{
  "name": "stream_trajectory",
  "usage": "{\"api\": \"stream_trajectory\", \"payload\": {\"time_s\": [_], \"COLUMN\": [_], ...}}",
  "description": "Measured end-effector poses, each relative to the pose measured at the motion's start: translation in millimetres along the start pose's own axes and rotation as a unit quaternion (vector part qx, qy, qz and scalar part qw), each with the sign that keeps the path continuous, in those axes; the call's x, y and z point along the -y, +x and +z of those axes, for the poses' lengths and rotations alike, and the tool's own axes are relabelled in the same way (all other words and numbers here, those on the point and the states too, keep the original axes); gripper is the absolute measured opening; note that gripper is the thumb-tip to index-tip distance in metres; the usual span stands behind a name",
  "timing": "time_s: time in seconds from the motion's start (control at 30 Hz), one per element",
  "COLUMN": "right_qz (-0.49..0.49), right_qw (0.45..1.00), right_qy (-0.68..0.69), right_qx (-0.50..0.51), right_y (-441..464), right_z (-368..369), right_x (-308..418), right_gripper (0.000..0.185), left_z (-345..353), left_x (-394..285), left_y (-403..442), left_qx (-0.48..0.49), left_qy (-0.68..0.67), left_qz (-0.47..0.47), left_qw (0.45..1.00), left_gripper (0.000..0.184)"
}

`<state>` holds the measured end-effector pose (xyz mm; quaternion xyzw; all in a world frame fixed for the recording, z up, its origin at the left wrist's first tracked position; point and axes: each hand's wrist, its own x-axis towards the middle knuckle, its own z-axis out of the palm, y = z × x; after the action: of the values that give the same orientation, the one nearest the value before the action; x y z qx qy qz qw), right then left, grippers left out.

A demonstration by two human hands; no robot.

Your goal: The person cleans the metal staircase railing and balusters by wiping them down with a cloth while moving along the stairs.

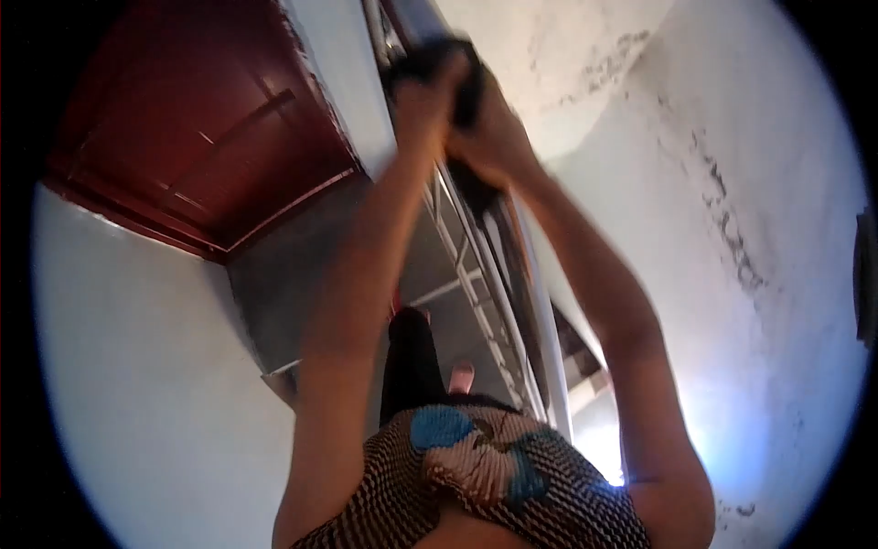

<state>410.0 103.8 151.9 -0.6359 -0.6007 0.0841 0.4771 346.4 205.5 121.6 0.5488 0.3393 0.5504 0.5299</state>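
Both arms stretch forward to a black bundle (425, 60) that looks like cloth, blurred by motion. My left hand (426, 108) is closed on its near side. My right hand (494, 137) grips it from the right, close against the left one. The bundle is at the metal stair railing (498, 265); whether it touches the rail I cannot tell. Below the hands, more dark material (476, 188) shows along the railing. The fingers are partly smeared.
A dark red door (197, 119) stands at the left, beside a pale wall (137, 366). Grey floor tiles (293, 256) lie below, with my feet on them. Steps (576, 357) show beyond the railing. The right wall (658, 238) has peeling paint.
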Motion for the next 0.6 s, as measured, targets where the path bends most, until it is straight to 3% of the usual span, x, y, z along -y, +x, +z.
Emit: {"api": "stream_trajectory", "payload": {"time_s": [0.03, 0.07, 0.1, 0.13, 0.27, 0.3, 0.33, 0.4, 0.53, 0.6], "right_qz": [-0.003, -0.011, 0.004, 0.014, 0.040, 0.065, 0.059, 0.036, 0.077, 0.155], "right_qw": [1.000, 0.999, 0.999, 0.999, 0.998, 0.997, 0.997, 0.995, 0.991, 0.982], "right_qy": [-0.018, -0.036, -0.034, -0.031, -0.004, -0.011, -0.045, -0.092, -0.096, -0.100], "right_qx": [0.008, 0.018, 0.021, 0.037, 0.045, 0.045, 0.031, -0.021, -0.053, -0.042], "right_y": [27, 42, 44, 45, 25, 13, -5, -58, -199, -266], "right_z": [5, 8, 4, 0, -7, -8, -5, 13, 6, 0], "right_x": [-5, -8, -1, 9, 23, 23, 13, -18, -41, -44], "right_gripper": [0.079, 0.082, 0.082, 0.080, 0.079, 0.074, 0.067, 0.083, 0.089, 0.086], "left_z": [-2, -5, -2, -4, -7, -10, -3, -18, -11, -9], "left_x": [-19, -46, -56, -58, -44, -48, -45, 0, 47, 73], "left_y": [21, 17, 24, 19, 11, -3, -27, -52, -184, -249], "left_qx": [0.076, 0.087, 0.103, 0.140, 0.139, 0.229, 0.145, 0.116, 0.048, 0.070], "left_qy": [-0.095, -0.041, -0.044, -0.084, -0.123, -0.154, -0.153, -0.073, -0.021, -0.052], "left_qz": [0.014, -0.009, -0.038, 0.047, 0.009, -0.001, 0.003, -0.018, -0.087, -0.117], "left_qw": [0.993, 0.995, 0.993, 0.985, 0.983, 0.961, 0.978, 0.990, 0.995, 0.989], "left_gripper": [0.041, 0.051, 0.047, 0.045, 0.036, 0.033, 0.030, 0.066, 0.067, 0.063]}}
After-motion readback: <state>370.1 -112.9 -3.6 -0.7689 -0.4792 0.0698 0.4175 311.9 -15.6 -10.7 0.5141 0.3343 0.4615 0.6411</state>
